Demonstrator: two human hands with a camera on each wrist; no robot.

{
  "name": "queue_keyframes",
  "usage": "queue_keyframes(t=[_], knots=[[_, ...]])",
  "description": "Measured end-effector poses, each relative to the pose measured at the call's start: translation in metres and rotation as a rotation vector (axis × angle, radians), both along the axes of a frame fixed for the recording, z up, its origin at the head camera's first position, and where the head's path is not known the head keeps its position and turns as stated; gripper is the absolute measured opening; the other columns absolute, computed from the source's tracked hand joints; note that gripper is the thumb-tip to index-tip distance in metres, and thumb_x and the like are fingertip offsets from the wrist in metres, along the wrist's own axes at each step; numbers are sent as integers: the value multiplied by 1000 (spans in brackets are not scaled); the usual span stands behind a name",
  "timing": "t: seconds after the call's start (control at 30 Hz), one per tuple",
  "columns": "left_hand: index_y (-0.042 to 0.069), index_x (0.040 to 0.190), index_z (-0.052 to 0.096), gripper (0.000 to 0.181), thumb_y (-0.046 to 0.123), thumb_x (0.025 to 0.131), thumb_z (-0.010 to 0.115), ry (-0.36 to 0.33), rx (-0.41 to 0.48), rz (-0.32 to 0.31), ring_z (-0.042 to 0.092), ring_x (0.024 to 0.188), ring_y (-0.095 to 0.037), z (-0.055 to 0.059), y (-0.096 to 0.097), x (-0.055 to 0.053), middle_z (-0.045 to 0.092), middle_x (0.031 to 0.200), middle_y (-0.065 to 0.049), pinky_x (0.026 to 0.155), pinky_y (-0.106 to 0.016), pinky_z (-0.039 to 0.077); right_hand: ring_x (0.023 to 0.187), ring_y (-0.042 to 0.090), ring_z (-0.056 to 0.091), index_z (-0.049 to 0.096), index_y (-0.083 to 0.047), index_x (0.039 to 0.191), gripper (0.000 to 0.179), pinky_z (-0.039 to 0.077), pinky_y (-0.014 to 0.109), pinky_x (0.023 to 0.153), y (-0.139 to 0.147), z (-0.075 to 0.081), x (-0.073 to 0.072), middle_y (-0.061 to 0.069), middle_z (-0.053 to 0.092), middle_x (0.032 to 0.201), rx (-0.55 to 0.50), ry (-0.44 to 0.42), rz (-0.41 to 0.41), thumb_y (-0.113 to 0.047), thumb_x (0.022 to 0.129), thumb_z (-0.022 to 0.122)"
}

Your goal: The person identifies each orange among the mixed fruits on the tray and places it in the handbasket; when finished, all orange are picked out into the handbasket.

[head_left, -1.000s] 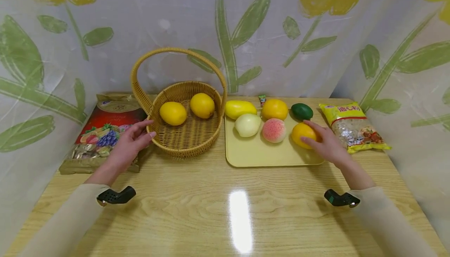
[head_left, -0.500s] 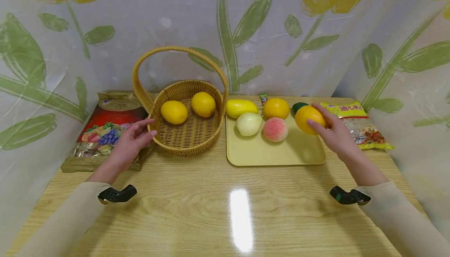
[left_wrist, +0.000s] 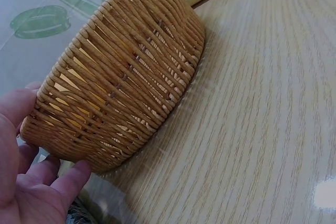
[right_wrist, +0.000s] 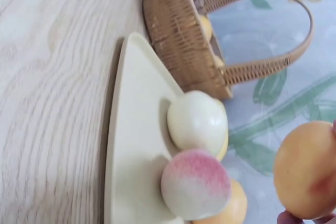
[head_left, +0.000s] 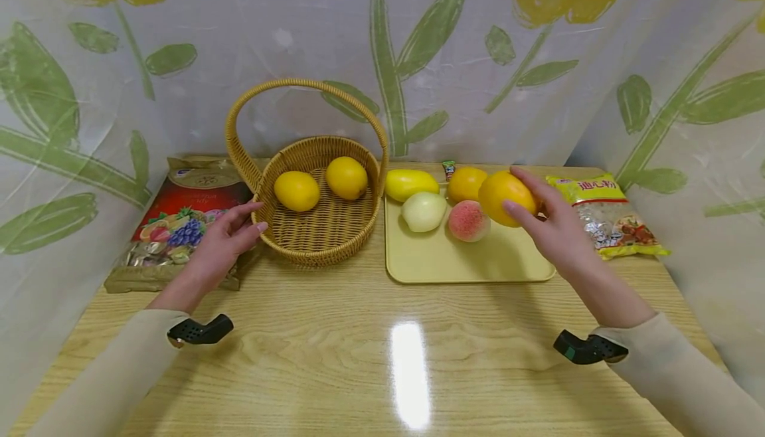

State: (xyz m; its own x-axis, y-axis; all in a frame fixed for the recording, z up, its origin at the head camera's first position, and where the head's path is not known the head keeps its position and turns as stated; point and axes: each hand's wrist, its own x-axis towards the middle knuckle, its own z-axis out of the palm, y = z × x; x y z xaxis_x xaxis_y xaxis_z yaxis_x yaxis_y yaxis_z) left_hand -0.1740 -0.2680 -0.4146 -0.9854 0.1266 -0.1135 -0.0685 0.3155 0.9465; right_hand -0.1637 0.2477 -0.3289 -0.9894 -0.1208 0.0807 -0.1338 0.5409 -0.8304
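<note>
My left hand [head_left: 218,241] holds the near left rim of a wicker basket [head_left: 317,251]. In the left wrist view its fingers [left_wrist: 71,179] lie against the woven outer wall. Two yellow lemon-like fruits [head_left: 297,191] lie inside the basket. My right hand [head_left: 558,224] grips an orange [head_left: 505,199] between thumb and fingers, raised above the yellow tray [head_left: 466,267]. On the tray are a pink peach [head_left: 469,221], a pale green round fruit [head_left: 424,212], a long yellow fruit [head_left: 411,185] and another orange [head_left: 466,184]. The dark green fruit is hidden behind the held orange and hand.
A red and gold candy bag [head_left: 185,218] lies left of the basket. To the tray's right is a yellow and clear food packet [head_left: 612,214]. A tiny green wrapper [head_left: 449,170] sits behind the tray. A flowered curtain [head_left: 287,32] closes off the table's back.
My right hand has lifted the orange off the tray's right side and carried it left, toward the peach. My left hand stays at the basket rim.
</note>
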Motion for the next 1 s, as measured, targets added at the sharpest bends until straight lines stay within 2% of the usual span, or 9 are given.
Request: queue_keyframes(t=[0.17, 0.3, 0.5, 0.6, 0.83, 1.0], knots=[[10, 152, 32, 69, 44, 97, 57, 8, -8, 1, 26, 144, -33, -2, 0, -1, 25, 158, -16, 94, -13, 43, 111, 22, 45, 36, -32, 152, 58, 47, 14, 81, -10, 3, 1, 8, 39, 140, -43, -35, 35, -37, 99, 58], [9, 152, 32, 68, 43, 98, 56, 13, -9, -3, 26, 144, -33, -2, 0, 0, 25, 158, -16, 94, -13, 43, 109, 22, 45, 37, -29, 152, 57, 48, 15, 80, -18, 4, -2, 9, 45, 137, -29, 1, 81, -33, 99, 58], [9, 152, 31, 67, 42, 99, 56, 5, -3, -5, 24, 145, -32, 1, 0, 0, 24, 159, -15, 95, -14, 43, 112, 24, 47, 40, -33, 150, 56, 46, 25, 87, -33, 12, -9, 8, 44, 140, 3, 10, 124, -35, 98, 60], [9, 152, 31, 66, 40, 99, 56, 0, 5, -5, 24, 145, -31, 2, 0, 0, 23, 159, -14, 95, -14, 44, 115, 25, 47, 40, -32, 150, 56, 45, 30, 91, -42, 17, -17, 7, 42, 143, -2, 2, 172, -35, 98, 60], [9, 152, 31, 66, 39, 99, 56, -10, 5, 8, 27, 144, -30, -1, 0, -2, 23, 159, -13, 93, -14, 45, 111, 21, 51, 46, -23, 148, 54, 50, 29, 86, -71, 23, -37, 5, 51, 138, -42, 38, 321, -26, 97, 63], [7, 152, 31, 65, 37, 99, 56, 5, 25, 3, 29, 143, -32, -2, 0, -2, 25, 158, -15, 94, -16, 45, 116, 20, 50, 46, -21, 147, 53, 46, 37, 95, -95, 24, -45, 4, 50, 141, -45, 54, 402, -24, 97, 64]])
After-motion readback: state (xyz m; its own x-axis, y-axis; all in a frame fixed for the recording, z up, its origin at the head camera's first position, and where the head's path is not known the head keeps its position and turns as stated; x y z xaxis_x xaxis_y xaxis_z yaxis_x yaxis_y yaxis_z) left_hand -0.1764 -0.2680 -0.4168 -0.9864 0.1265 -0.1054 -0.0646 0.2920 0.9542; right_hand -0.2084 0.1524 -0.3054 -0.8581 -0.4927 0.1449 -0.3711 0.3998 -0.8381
